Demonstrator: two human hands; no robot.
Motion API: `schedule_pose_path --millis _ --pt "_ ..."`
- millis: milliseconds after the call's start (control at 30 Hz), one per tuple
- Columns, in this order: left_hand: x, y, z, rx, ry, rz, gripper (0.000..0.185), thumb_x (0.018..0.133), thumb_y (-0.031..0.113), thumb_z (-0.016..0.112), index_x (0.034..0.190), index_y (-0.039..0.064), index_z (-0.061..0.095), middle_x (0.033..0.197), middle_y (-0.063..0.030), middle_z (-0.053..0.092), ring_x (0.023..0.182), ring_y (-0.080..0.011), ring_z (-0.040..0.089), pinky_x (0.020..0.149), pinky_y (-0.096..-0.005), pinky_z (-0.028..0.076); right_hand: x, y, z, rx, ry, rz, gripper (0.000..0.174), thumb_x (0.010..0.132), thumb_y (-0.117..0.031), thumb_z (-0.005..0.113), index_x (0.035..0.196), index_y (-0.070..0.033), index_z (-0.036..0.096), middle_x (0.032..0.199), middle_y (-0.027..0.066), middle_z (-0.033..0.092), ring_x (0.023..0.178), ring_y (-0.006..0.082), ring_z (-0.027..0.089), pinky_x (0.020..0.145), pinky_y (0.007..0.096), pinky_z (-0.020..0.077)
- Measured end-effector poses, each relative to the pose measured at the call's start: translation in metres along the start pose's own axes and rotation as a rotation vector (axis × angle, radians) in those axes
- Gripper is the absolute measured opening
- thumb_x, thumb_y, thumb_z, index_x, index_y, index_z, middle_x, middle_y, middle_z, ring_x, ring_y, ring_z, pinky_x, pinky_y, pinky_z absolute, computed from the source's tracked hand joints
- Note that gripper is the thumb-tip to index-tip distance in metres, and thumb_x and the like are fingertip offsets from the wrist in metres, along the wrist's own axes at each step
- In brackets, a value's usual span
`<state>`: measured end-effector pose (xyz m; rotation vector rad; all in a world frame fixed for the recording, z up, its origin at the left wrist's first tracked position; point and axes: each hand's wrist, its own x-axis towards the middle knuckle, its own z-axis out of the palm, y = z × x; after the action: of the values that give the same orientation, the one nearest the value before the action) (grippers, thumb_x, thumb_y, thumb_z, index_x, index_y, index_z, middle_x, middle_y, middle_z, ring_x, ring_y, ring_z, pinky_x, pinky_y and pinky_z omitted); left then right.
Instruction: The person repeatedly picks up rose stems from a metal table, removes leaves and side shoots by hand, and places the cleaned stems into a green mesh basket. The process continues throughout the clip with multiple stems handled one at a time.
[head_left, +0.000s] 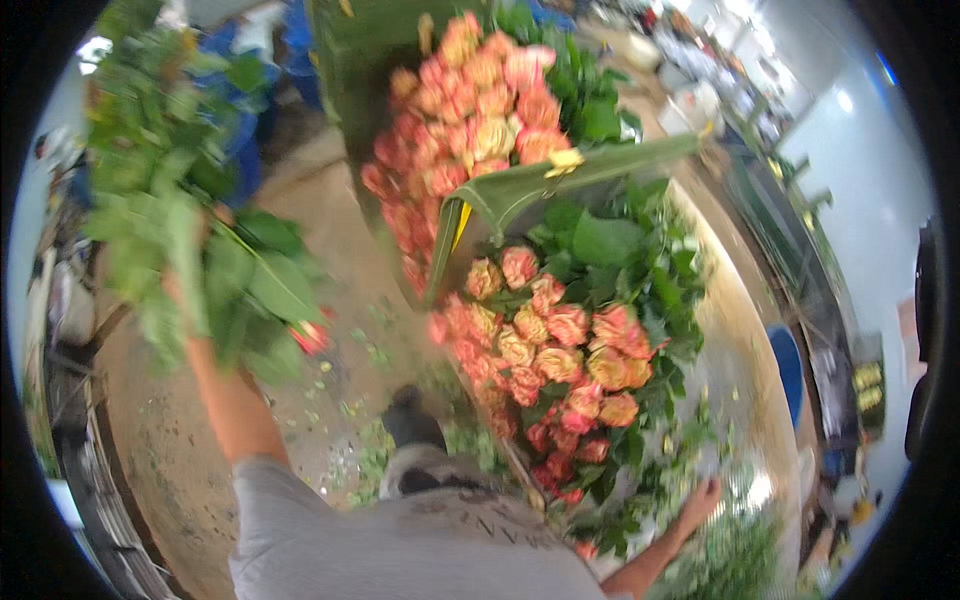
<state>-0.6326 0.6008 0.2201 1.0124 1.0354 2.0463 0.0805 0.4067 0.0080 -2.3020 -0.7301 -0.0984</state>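
Observation:
Out to the left, my left hand (174, 289) grips a leafy bunch of rose stems (247, 277). Leaves and motion blur hide most of its fingers. One red rose bloom (310, 337) shows at the lower right of that bunch. My right hand (703, 499) is low over the table, close to loose cut greenery (694, 431); its fingers look curled, and whether they hold anything is unclear. Between my hands lies a heap of pink-and-yellow roses (559, 364), blooms towards me and leafy stems pointing right.
A green fabric divider (585, 166) separates this heap from more roses (480, 97) beyond. The pale table (757, 375) has a curved right edge, with a blue container (785, 375) past it. Leaf scraps litter the floor (300, 427). Blue containers (240, 142) stand behind the held bunch.

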Motion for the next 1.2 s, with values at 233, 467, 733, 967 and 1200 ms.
schedule_pose_path --millis 233,467,733,967,1200 --pt "0.256 -0.063 -0.024 0.383 -0.350 -0.163 0.040 0.091 0.028 0.054 0.124 0.005 0.055 0.120 -0.0091 0.059 0.105 -0.0171 0.056 0.092 -0.0335 0.045 -0.054 -0.021 0.030 -0.383 0.204 -0.081 0.036 0.088 -0.020 0.051 0.115 0.001 0.060 0.096 0.0182 0.065 0.085 0.0309 0.063 0.074 0.0413 0.0496" --pt "0.437 -0.150 0.086 0.705 -0.904 0.336 0.044 0.078 0.024 0.073 0.115 0.004 0.058 0.103 -0.0060 0.064 0.092 -0.0155 0.057 0.085 -0.0316 0.048 -0.094 0.100 0.011 -0.654 0.177 0.106 0.034 0.091 -0.043 0.047 0.108 -0.024 0.069 0.106 0.0061 0.066 0.095 0.0288 0.060 0.085 0.0465 0.0391" --pt "0.464 -0.386 0.157 0.488 -1.285 0.386 0.050 0.078 0.026 0.067 0.121 0.003 0.054 0.110 -0.0155 0.065 0.093 -0.0216 0.061 0.078 -0.0358 0.051 -0.110 0.016 0.010 -0.855 0.075 0.120 0.034 0.089 -0.039 0.049 0.099 -0.014 0.069 0.095 0.0140 0.065 0.086 0.0328 0.061 0.078 0.0471 0.0434" --pt "0.394 -0.467 0.095 0.702 -1.241 0.203 0.048 0.087 0.029 0.058 0.127 0.004 0.050 0.112 -0.0169 0.062 0.091 -0.0242 0.061 0.076 -0.0372 0.052 -0.200 0.014 -0.070 -0.997 0.100 0.259 0.035 0.087 -0.036 0.050 0.092 -0.006 0.068 0.086 0.0209 0.065 0.079 0.0364 0.062 0.072 0.0476 0.0471" --pt "0.409 -0.490 0.018 0.765 -0.882 -0.139 0.050 0.091 0.032 0.052 0.131 0.003 0.045 0.114 -0.0182 0.060 0.090 -0.0246 0.061 0.075 -0.0377 0.052 -0.203 -0.045 -0.071 -0.714 0.320 0.439 0.027 0.081 -0.023 0.053 0.091 -0.004 0.068 0.087 0.0228 0.066 0.085 0.0376 0.064 0.078 0.0445 0.0497"
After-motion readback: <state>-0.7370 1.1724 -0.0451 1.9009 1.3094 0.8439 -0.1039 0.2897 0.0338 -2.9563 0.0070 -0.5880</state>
